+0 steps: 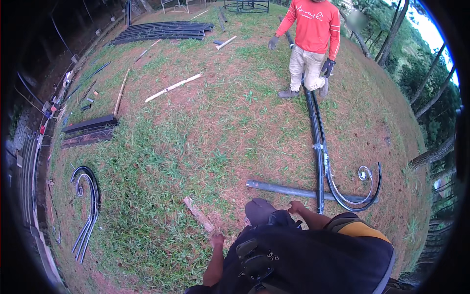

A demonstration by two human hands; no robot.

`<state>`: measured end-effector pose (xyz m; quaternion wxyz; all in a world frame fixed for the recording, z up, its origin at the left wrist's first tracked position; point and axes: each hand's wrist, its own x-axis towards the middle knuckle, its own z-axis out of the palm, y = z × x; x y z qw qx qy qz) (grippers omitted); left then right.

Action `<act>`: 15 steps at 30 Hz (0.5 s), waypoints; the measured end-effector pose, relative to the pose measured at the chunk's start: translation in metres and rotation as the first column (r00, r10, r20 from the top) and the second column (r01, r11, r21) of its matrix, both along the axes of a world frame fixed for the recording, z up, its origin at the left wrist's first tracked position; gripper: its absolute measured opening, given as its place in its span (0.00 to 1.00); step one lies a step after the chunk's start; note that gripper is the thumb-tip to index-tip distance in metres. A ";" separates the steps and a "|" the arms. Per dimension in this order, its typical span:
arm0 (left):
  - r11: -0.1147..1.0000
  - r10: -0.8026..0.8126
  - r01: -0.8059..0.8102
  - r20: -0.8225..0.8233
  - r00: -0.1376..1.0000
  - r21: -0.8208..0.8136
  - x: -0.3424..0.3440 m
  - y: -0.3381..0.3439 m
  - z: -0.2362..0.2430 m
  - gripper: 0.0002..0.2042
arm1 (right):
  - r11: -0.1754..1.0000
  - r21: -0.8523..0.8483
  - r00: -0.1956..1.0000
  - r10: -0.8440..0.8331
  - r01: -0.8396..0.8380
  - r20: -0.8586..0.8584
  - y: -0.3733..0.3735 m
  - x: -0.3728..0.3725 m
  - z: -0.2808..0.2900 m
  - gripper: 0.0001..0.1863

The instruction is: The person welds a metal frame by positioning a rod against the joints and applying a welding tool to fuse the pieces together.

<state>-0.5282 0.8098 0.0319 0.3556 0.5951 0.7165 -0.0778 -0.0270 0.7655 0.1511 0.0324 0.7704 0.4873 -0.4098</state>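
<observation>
My left hand [217,240] is closed on the near end of a short wooden board [197,211] angled over the grass. My right hand [296,208] is beside my bent leg [259,211], fingers loosely curved and apart, with nothing visible in them. Just beyond it a grey pipe [271,186] lies crosswise under a long black metal frame [319,166], whose right end curls into a scroll [367,201].
A co-worker in red [313,34] stands over the frame's far end. At left are another scrolled piece [86,196] and dark beams [88,125]. Poles [174,87] and stacked black tubes [161,30] lie farther back; trees [433,152] line the right.
</observation>
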 end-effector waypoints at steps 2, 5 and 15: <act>0.897 -0.437 0.442 -0.100 0.894 0.029 0.033 -0.010 0.014 0.13 | 0.995 -0.066 0.997 -0.081 0.079 -0.019 -0.026 0.019 -0.013 0.31; 0.754 -0.646 0.656 -0.132 0.751 0.044 0.050 -0.016 0.038 0.11 | 0.985 -0.094 0.986 -0.151 0.144 -0.069 -0.025 -0.002 -0.021 0.31; 0.937 -0.256 0.282 0.146 0.956 -0.207 0.031 0.079 0.044 0.08 | 0.935 -0.018 0.925 -0.352 0.353 -0.146 0.041 -0.019 -0.021 0.30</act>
